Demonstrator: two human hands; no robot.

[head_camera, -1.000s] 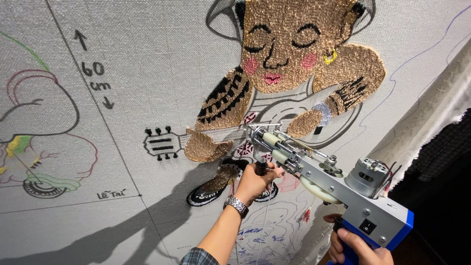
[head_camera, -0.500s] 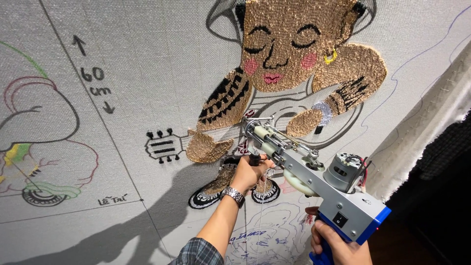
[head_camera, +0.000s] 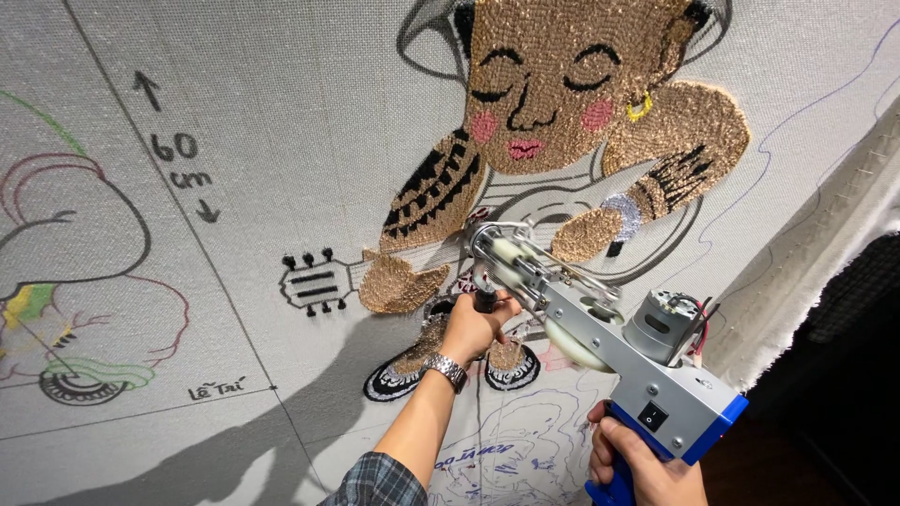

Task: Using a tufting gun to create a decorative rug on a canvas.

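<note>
A grey and blue tufting gun (head_camera: 609,351) points its nose at a stretched white cloth (head_camera: 309,131). My left hand (head_camera: 476,328), with a metal wristwatch, grips the gun's black front handle just below the nose. My right hand (head_camera: 642,464) holds the blue rear grip at the bottom right. On the cloth is a tufted figure (head_camera: 553,103) with a tan face, closed eyes, pink cheeks and a yellow earring. The gun's nose sits by the figure's middle, close to a tan tufted patch (head_camera: 398,281) and black-and-white tufted shoes (head_camera: 394,379).
Coloured line drawings (head_camera: 66,281) and a marker arrow with writing cover the left of the cloth. Blue scribbles (head_camera: 506,450) run below the figure. The cloth's frayed edge (head_camera: 816,253) runs diagonally at the right, with a dark area beyond it.
The gun and both hands have shifted slightly left and down along the cloth. The view has tilted a little. Both grips stay the same.
</note>
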